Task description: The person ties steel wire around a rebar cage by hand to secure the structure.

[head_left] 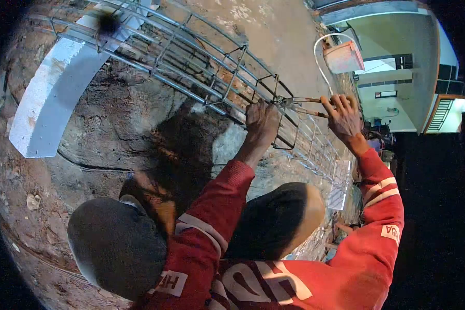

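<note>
From my remote feed, I have the right hand (344,116) wrapped around the handles of the pincers (290,102), their head at a stirrup joint on the rebar cage (206,101), above the ground. The left hand (262,121) curls against the cage; its exact hold is hidden. A slip could strike those knuckles; uneven pressure could rock the cage across the white block (70,98).

slim metal pincers (288,102), handles parted, touch a long, diagonal rebar cage (223,99).
</note>
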A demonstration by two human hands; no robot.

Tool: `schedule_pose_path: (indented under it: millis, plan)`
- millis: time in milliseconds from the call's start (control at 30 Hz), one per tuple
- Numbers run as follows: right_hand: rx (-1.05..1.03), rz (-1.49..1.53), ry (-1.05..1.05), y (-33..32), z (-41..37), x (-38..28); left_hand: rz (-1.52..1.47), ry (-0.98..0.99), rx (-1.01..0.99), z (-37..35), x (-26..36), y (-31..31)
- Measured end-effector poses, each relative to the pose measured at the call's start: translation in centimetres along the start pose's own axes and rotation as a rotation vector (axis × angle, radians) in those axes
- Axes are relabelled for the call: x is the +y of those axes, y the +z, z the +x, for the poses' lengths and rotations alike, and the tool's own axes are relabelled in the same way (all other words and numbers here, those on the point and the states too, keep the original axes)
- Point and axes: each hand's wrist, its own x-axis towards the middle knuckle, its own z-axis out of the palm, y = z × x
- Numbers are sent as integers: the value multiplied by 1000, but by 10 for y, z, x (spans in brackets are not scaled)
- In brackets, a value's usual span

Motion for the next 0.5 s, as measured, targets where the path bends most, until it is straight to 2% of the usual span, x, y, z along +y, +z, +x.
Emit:
schedule_pose_path:
  millis: [33, 100, 233, 300, 400, 433, 500]
  plan:
    - [-20, -23, 40, 1, 0, -3, -1, 3, 4, -2, -2, 5]
    - [-47, 6, 116, -1, 3, -5, -37, 84, 340, -8, -5, 17]
    - [34, -43, 112, -9, 14, -11, -10, 30, 330, -7, -1, 16]
    - [16, 6, 86, -5, 15, -6, -80, -16, 157, -6, 0, 3]
    - [25, 31, 76, 6, 15, 1, 1, -85, 100, -5, 0, 14]
    - [35, 31, 76, 5, 19, 2, 3, -85, 101, -6, -2, 17]
    - [33, 21, 65, 7, 21, 4, -10, 20, 327, -9, -5, 25]
